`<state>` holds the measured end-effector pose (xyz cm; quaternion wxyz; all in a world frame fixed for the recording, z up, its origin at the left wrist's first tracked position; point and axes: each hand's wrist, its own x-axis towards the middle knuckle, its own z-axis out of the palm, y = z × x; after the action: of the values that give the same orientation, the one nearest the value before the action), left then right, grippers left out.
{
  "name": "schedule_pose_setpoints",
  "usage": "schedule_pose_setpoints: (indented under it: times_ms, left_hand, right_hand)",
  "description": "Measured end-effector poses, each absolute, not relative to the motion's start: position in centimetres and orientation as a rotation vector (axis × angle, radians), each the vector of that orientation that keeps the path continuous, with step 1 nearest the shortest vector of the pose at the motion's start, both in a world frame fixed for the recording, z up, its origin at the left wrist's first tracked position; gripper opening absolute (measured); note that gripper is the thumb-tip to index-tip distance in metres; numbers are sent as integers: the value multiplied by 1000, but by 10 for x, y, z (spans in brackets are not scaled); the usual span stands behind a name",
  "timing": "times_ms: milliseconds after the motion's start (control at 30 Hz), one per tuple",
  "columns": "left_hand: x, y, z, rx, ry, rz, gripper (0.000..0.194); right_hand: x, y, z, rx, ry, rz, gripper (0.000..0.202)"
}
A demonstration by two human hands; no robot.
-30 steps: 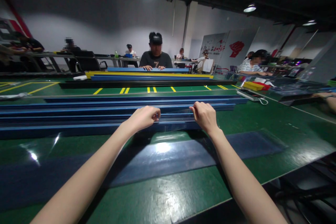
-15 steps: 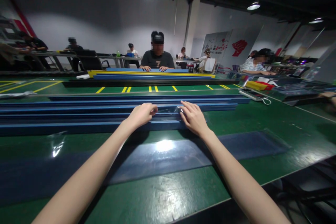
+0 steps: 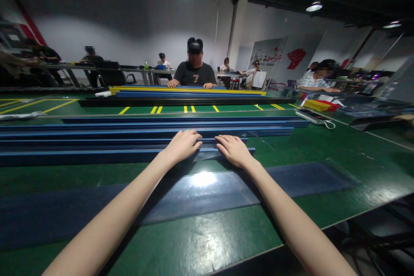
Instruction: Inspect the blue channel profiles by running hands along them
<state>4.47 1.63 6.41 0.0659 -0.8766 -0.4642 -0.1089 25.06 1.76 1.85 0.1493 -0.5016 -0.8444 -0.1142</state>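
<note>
My left hand [image 3: 185,144] lies palm down over the nearest blue channel strip [image 3: 97,154], its fingers stretched to the right. Close by on the right, my right hand [image 3: 233,150] rests on the same strip near its right end, fingers extended and slightly spread. A narrow gap separates the two hands, with a bit of the strip showing in it. The undersides of the fingers are hidden. Below my wrists a long clear plastic sheet [image 3: 207,194] lies flat on the green table [image 3: 207,246], catching the lamp's reflection.
More blue strips [image 3: 271,131] lie parallel just behind my hands. Farther back are a black strip [image 3: 187,101] and a yellow strip [image 3: 239,92], with a co-worker [image 3: 196,71] seated behind. A phone-like device with a white cable [image 3: 312,116] lies at right.
Both hands have moved slightly nearer each other and flattened onto the strip; the left fingers have uncurled. The shiny clear film between them no longer shows there. The co-worker's hands have moved apart.
</note>
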Motion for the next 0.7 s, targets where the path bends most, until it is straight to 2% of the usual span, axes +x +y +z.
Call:
schedule_pose_setpoints:
  times_ms: [433,700]
  left_hand:
    - [48,17,53,-2705,-1378,-233,38]
    - [49,16,50,-2774,-1454,-140,57]
  right_hand:
    - [266,21,27,-1629,-2409,-297,41]
    - [279,22,34,-1780,-2402,-300,39]
